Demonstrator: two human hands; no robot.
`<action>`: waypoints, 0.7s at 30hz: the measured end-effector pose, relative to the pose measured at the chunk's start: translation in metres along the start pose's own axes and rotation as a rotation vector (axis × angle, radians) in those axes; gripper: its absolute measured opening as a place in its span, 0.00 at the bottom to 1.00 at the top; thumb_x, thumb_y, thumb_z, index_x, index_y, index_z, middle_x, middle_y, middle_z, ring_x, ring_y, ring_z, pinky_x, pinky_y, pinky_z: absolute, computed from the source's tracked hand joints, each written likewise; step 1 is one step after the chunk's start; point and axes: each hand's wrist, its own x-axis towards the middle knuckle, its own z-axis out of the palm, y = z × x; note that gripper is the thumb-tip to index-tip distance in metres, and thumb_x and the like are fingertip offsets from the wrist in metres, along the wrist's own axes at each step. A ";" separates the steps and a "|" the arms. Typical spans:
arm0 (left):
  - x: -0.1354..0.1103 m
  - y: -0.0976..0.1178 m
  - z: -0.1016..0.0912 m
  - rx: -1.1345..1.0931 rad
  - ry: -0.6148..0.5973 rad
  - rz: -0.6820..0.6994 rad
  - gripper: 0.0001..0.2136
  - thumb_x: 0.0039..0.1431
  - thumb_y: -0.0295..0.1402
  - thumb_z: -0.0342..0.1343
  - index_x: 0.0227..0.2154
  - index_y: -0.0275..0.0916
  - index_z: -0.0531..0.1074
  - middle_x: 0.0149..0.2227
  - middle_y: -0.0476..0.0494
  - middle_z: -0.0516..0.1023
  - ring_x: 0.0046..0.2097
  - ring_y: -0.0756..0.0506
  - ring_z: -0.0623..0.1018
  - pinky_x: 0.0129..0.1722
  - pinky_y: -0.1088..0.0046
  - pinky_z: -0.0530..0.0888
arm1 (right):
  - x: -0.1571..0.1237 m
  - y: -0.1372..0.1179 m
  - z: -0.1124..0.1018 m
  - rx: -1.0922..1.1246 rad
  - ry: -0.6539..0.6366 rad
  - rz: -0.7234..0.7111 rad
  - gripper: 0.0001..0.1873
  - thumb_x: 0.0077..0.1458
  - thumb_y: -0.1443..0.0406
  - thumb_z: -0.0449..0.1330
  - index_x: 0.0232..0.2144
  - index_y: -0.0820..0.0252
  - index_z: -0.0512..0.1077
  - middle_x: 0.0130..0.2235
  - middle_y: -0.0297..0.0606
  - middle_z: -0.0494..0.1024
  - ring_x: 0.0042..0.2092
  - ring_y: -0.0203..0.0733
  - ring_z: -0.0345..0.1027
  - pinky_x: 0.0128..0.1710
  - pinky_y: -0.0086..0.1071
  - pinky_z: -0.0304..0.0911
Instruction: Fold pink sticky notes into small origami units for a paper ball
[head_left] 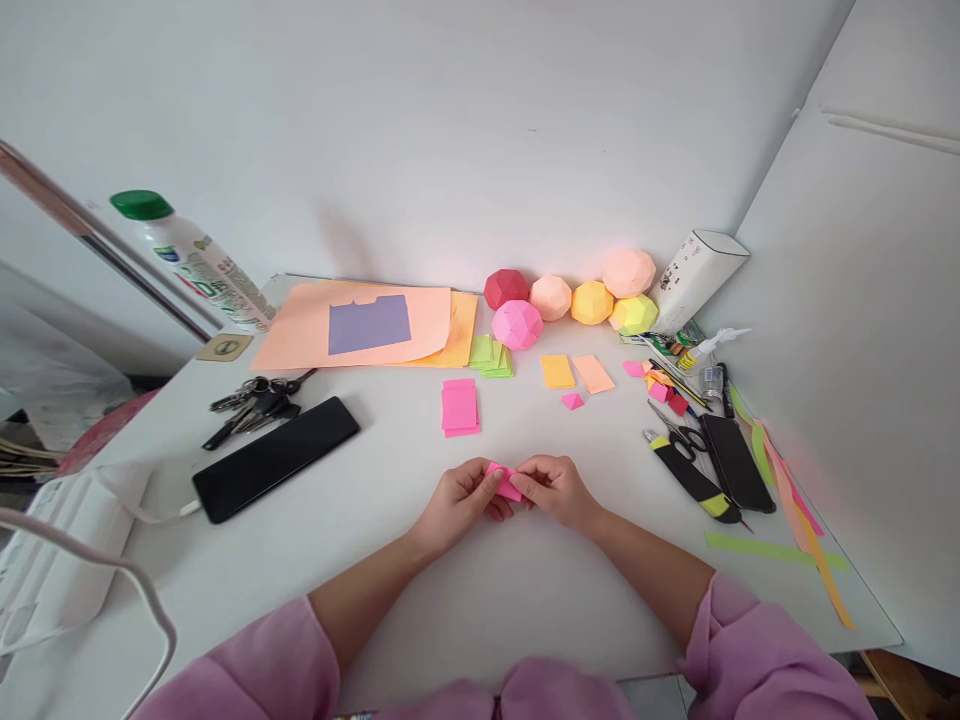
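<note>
Between my two hands is a small pink piece of paper (507, 484), held above the white table. My left hand (459, 502) pinches its left side with the thumb on top. My right hand (556, 490) grips the right side between thumb and fingers. Whether the paper has a fold in it is hard to make out. Beyond my hands lie a stack of pink paper rectangles (460, 408) and a small folded pink paper piece (572, 401). Yellow paper rectangles (557, 371), peach ones (593, 374) and green ones (493, 358) lie farther back.
Several faceted paper balls (552, 298) stand along the wall. On the right are a utility knife (694, 477), scissors (679, 432), a black phone (736, 463) and paper strips (776, 550). Left are another phone (276, 458), keys (259, 405), a bottle (210, 272) and large peach sheets (296, 325).
</note>
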 end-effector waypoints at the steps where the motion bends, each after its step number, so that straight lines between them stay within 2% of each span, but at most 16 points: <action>1: 0.000 0.000 0.000 0.000 -0.001 0.001 0.17 0.58 0.47 0.49 0.31 0.36 0.68 0.31 0.43 0.80 0.29 0.47 0.77 0.32 0.68 0.75 | 0.000 0.000 0.000 0.001 0.000 0.000 0.13 0.54 0.58 0.58 0.25 0.62 0.70 0.21 0.31 0.70 0.23 0.33 0.63 0.23 0.27 0.60; 9: 0.001 -0.002 -0.001 0.012 -0.004 0.005 0.16 0.57 0.47 0.50 0.31 0.36 0.69 0.31 0.43 0.80 0.28 0.47 0.77 0.30 0.69 0.75 | 0.000 -0.001 0.000 0.002 -0.002 0.000 0.13 0.54 0.58 0.58 0.25 0.62 0.70 0.21 0.32 0.69 0.23 0.33 0.63 0.23 0.27 0.59; 16: 0.001 -0.002 -0.002 0.030 -0.013 -0.025 0.17 0.56 0.47 0.52 0.30 0.36 0.69 0.24 0.46 0.77 0.25 0.48 0.76 0.26 0.72 0.73 | 0.000 0.002 0.000 0.005 -0.006 -0.028 0.12 0.54 0.60 0.58 0.24 0.62 0.70 0.20 0.32 0.68 0.23 0.33 0.61 0.22 0.27 0.58; 21: 0.003 0.000 -0.008 0.026 -0.140 -0.059 0.17 0.56 0.46 0.53 0.29 0.34 0.69 0.24 0.44 0.77 0.23 0.49 0.76 0.22 0.74 0.71 | -0.001 0.003 -0.002 0.023 -0.010 -0.033 0.12 0.53 0.61 0.58 0.22 0.62 0.70 0.20 0.31 0.67 0.22 0.32 0.60 0.21 0.26 0.56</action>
